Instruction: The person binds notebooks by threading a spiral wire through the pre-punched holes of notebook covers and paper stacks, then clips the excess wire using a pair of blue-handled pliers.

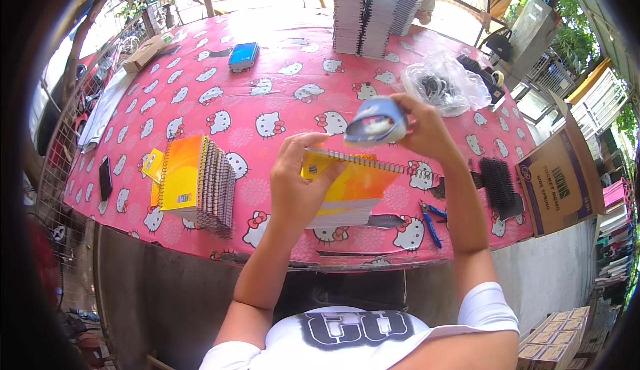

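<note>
Left hand (293, 183) grips a yellow-orange spiral notebook (350, 187) by its left edge, fingers closed on the cover, held above the near edge of the desk (267, 97). Right hand (423, 130) holds a blue-and-white curved object (377, 122), possibly a rolled cover, just above the notebook's wire binding, fingers wrapped around it. Stack of spiral notebooks (200, 183) lies on the desk to the left. Blue-handled pliers (432, 222) lie to the right.

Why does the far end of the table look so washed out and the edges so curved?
Head view: sunlight glares off the far pink tablecloth, bleaching it; the fisheye lens bends the table edge and darkens the corners; the blue object in the right hand looks slightly blurred.
</note>
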`<control>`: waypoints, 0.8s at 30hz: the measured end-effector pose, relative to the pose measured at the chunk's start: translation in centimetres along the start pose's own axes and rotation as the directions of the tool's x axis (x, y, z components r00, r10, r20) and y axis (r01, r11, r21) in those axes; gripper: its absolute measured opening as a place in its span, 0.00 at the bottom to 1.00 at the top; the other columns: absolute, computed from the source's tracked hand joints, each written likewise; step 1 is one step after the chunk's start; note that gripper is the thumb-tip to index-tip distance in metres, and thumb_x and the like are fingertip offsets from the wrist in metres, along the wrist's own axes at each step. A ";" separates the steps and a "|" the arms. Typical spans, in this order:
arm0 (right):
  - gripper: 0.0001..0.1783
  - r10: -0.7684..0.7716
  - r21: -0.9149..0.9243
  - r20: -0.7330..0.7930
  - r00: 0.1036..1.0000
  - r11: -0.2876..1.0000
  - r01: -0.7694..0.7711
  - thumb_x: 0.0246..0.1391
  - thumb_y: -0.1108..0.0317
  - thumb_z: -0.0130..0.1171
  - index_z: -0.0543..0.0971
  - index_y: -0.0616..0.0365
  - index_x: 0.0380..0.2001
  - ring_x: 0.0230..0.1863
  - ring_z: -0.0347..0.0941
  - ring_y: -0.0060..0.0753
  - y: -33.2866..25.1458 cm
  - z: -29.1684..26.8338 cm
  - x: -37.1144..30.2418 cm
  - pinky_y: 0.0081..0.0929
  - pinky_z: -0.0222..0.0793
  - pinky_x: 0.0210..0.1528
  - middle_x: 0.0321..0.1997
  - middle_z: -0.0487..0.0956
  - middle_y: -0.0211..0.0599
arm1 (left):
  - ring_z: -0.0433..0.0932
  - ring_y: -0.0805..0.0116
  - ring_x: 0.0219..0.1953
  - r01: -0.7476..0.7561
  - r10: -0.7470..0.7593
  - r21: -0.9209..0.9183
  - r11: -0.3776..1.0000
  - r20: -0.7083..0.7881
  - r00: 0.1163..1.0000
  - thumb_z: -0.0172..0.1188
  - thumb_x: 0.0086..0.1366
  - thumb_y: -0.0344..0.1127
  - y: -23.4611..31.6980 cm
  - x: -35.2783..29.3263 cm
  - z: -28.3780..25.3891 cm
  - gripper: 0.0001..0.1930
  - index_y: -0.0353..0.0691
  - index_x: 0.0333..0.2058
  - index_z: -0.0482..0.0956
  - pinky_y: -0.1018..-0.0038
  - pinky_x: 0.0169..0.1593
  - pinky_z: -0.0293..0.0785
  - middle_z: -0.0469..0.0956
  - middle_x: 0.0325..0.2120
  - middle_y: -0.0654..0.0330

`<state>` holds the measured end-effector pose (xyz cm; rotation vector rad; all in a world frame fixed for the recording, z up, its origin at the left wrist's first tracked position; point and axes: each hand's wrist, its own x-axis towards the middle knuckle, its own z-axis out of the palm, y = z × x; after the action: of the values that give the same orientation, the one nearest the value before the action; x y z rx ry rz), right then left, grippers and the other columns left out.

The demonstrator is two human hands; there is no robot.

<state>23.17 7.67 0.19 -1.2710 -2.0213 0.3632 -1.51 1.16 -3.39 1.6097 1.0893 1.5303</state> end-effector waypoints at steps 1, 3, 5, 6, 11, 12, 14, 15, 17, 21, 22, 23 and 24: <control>0.30 -0.099 0.135 -0.003 0.995 0.986 0.099 0.33 0.76 0.66 0.76 0.58 0.47 0.40 0.78 0.33 0.1 -0.2 0.0 0.30 0.72 0.47 0.38 0.82 0.36 | 0.77 0.70 0.44 0.037 -0.040 -0.140 0.989 -0.019 0.999 0.69 0.54 0.25 -0.3 -0.1 0.0 0.14 0.34 0.40 0.79 0.74 0.49 0.75 0.76 0.42 0.58; 0.31 -0.168 0.452 0.067 0.983 0.884 0.121 0.34 0.78 0.66 0.75 0.59 0.48 0.39 0.78 0.31 -0.2 -0.8 -0.4 0.29 0.72 0.46 0.38 0.82 0.35 | 0.78 0.71 0.43 0.097 -0.124 -0.412 0.906 -0.039 0.992 0.66 0.56 0.22 -0.7 -0.4 -0.2 0.16 0.34 0.44 0.78 0.76 0.50 0.74 0.78 0.40 0.59; 0.32 -0.111 0.461 0.110 0.988 0.886 0.048 0.35 0.79 0.65 0.73 0.59 0.50 0.39 0.77 0.28 -1.0 -0.2 -0.2 0.26 0.71 0.45 0.38 0.81 0.33 | 0.78 0.74 0.43 0.135 -0.152 -0.413 0.901 -0.010 0.988 0.63 0.58 0.20 -0.7 -0.6 -0.5 0.15 0.32 0.46 0.78 0.78 0.49 0.75 0.79 0.40 0.59; 0.32 -0.093 0.290 0.065 0.994 0.954 0.070 0.35 0.79 0.65 0.73 0.59 0.50 0.39 0.76 0.26 -1.1 0.2 0.7 0.25 0.71 0.44 0.38 0.81 0.32 | 0.78 0.75 0.43 0.154 -0.167 -0.413 0.897 0.005 0.986 0.62 0.60 0.19 -0.7 -0.7 -0.7 0.15 0.30 0.47 0.78 0.79 0.48 0.76 0.80 0.39 0.60; 0.33 -0.098 0.302 0.183 0.978 0.953 0.039 0.35 0.81 0.62 0.73 0.57 0.51 0.41 0.77 0.28 -2.1 0.3 0.6 0.28 0.71 0.43 0.38 0.81 0.35 | 0.80 0.74 0.39 0.140 -0.169 -0.462 0.876 -0.022 0.985 0.63 0.58 0.18 -1.4 -1.0 -1.4 0.16 0.31 0.46 0.79 0.79 0.42 0.78 0.82 0.37 0.57; 0.33 -0.042 0.151 0.081 0.996 0.988 0.030 0.36 0.79 0.63 0.72 0.56 0.52 0.42 0.79 0.38 -1.1 1.0 0.6 0.35 0.73 0.45 0.39 0.81 0.38 | 0.81 0.74 0.37 0.129 -0.157 -0.463 0.877 -0.022 0.987 0.63 0.58 0.18 -1.5 -1.0 -1.6 0.15 0.31 0.45 0.80 0.79 0.41 0.79 0.82 0.36 0.56; 0.34 0.096 -0.154 -0.068 0.993 0.982 -0.106 0.36 0.76 0.64 0.71 0.55 0.53 0.43 0.79 0.44 2.9 1.5 -1.1 0.38 0.73 0.46 0.41 0.81 0.40 | 0.80 0.75 0.40 0.152 -0.159 -0.506 0.849 0.030 0.987 0.63 0.58 0.19 -1.3 -0.9 -1.9 0.13 0.31 0.43 0.80 0.79 0.44 0.78 0.82 0.36 0.58; 0.35 0.141 -0.297 -0.155 0.978 0.937 -0.183 0.36 0.75 0.65 0.71 0.54 0.54 0.44 0.78 0.48 5.2 1.7 -2.1 0.40 0.74 0.46 0.41 0.81 0.41 | 0.79 0.75 0.41 0.160 -0.156 -0.530 0.833 0.053 0.986 0.63 0.58 0.19 -1.3 -0.8 -1.8 0.11 0.31 0.41 0.80 0.79 0.45 0.78 0.81 0.36 0.59; 0.37 0.319 -0.376 -0.133 0.938 0.860 -0.346 0.37 0.69 0.68 0.70 0.55 0.55 0.49 0.75 0.52 9.4 2.9 -5.3 0.43 0.72 0.50 0.48 0.78 0.44 | 0.79 0.75 0.41 0.164 -0.152 -0.552 0.818 0.067 0.986 0.64 0.57 0.19 -1.2 0.0 -0.9 0.08 0.32 0.37 0.80 0.78 0.46 0.78 0.81 0.35 0.60; 0.42 0.257 -0.388 -0.072 0.964 0.883 -0.264 0.38 0.60 0.71 0.67 0.60 0.58 0.59 0.66 0.54 9.4 3.7 -11.6 0.45 0.66 0.57 0.60 0.69 0.50 | 0.80 0.71 0.41 -0.121 0.077 -0.498 0.858 -0.109 0.991 0.66 0.55 0.19 0.7 0.4 0.0 0.06 0.35 0.30 0.78 0.76 0.46 0.77 0.82 0.33 0.57; 0.43 0.232 -0.422 -0.112 0.966 0.869 -0.258 0.39 0.57 0.72 0.67 0.63 0.58 0.61 0.64 0.55 7.8 2.6 -13.2 0.45 0.63 0.59 0.62 0.66 0.53 | 0.80 0.70 0.40 -0.288 0.243 -0.351 0.891 -0.166 0.956 0.66 0.55 0.19 1.4 0.1 -0.1 0.07 0.35 0.30 0.78 0.76 0.46 0.77 0.82 0.33 0.56; 0.45 0.206 -0.452 -0.145 0.968 0.856 -0.250 0.39 0.53 0.72 0.66 0.66 0.58 0.63 0.61 0.56 6.3 1.8 -14.8 0.45 0.60 0.62 0.63 0.64 0.55 | 0.81 0.68 0.40 -0.440 0.406 -0.185 0.879 -0.194 0.893 0.66 0.55 0.19 2.3 -0.6 -0.4 0.07 0.35 0.31 0.79 0.76 0.46 0.77 0.82 0.33 0.55; 0.44 0.292 -0.455 -0.123 0.948 0.833 -0.316 0.41 0.53 0.71 0.67 0.67 0.57 0.63 0.61 0.57 5.8 1.8 -17.1 0.44 0.59 0.62 0.62 0.64 0.56 | 0.81 0.67 0.40 -0.573 0.560 -0.021 0.819 -0.188 0.807 0.66 0.55 0.19 2.6 -1.2 -0.5 0.07 0.35 0.31 0.79 0.76 0.45 0.77 0.82 0.32 0.55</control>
<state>30.32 -4.25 -11.53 -1.8951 -1.9272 -0.0280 -1.63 -1.16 -1.54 1.8788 0.6352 2.1049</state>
